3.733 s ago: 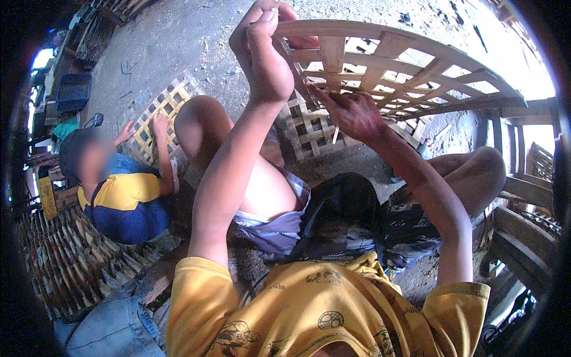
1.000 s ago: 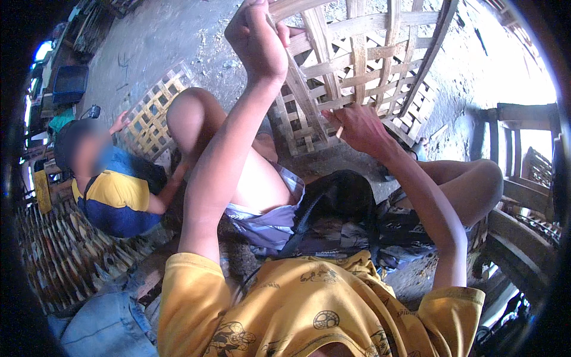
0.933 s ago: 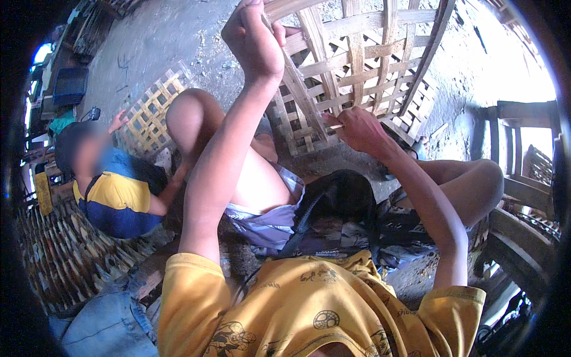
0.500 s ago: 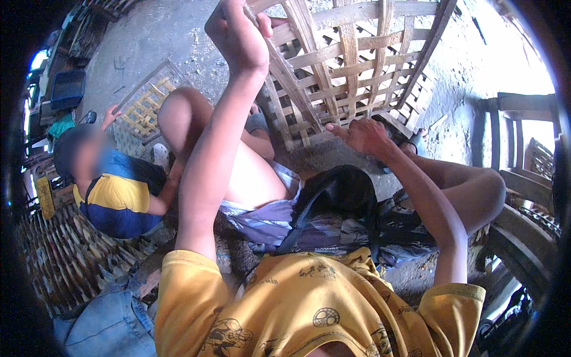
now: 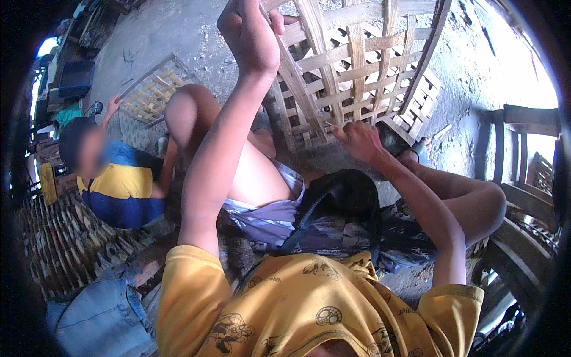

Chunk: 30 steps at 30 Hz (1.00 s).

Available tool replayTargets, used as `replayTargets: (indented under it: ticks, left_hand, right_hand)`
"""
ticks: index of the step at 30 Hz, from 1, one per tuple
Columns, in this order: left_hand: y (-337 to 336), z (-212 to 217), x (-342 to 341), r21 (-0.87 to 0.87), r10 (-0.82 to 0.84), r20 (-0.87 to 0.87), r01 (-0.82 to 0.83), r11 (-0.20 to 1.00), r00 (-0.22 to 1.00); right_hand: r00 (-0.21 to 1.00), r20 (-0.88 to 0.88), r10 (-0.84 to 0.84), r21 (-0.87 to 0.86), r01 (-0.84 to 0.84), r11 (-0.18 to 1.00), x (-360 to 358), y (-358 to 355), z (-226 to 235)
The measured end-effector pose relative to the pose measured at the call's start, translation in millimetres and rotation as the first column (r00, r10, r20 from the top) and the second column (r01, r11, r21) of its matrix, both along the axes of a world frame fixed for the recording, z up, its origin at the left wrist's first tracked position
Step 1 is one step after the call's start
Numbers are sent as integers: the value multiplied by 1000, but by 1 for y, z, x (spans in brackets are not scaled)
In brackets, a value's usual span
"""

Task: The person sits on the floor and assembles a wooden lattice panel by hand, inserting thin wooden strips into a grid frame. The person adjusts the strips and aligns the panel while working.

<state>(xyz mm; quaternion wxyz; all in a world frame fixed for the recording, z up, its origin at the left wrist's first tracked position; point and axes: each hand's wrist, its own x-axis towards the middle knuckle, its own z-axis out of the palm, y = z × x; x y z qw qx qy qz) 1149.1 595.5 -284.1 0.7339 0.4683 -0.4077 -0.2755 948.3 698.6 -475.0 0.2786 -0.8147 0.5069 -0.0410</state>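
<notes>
A woven bamboo panel [image 5: 357, 44] with a wooden frame stands tilted up in front of me. My left hand [image 5: 253, 41] is raised high and wrapped round its left frame bar. At the panel's lower edge, my right hand [image 5: 361, 143] is closed, its fingers curled and pressed together. A thin sliver shows by its fingertips, too small to name. Behind and below lies another piece of woven lattice [image 5: 423, 107], partly covered by the raised panel.
To the left sits another person [image 5: 122, 184] in a yellow and blue shirt, one hand on a smaller woven panel [image 5: 157, 92]. Blue denim cloth [image 5: 98, 321] lies at lower left beside a slatted surface [image 5: 77, 244]. A wooden frame structure [image 5: 529, 119] stands at right.
The view has shifted slightly. My left hand still grips the panel; my right hand's fingers have drawn in a little near the lower edge.
</notes>
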Motion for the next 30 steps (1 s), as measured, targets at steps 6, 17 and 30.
replayTargets:
  ticks: [6, 17, 30]
  left_hand:
    - [5, 0, 13, 0, -65, 9, 65, 998, 998]
    - [-2, -10, 22, -8, -15, 140, 16, 1000, 990]
    - [4, -6, 14, -55, -145, -34, 143, 988, 989]
  right_hand:
    - [991, 130, -16, -2, 17, 1000, 6, -3, -12]
    - [867, 490, -90, 203, -13, 979, 20, 1, -14]
    - [897, 394, -200, 476, -13, 880, 32, -14, -41]
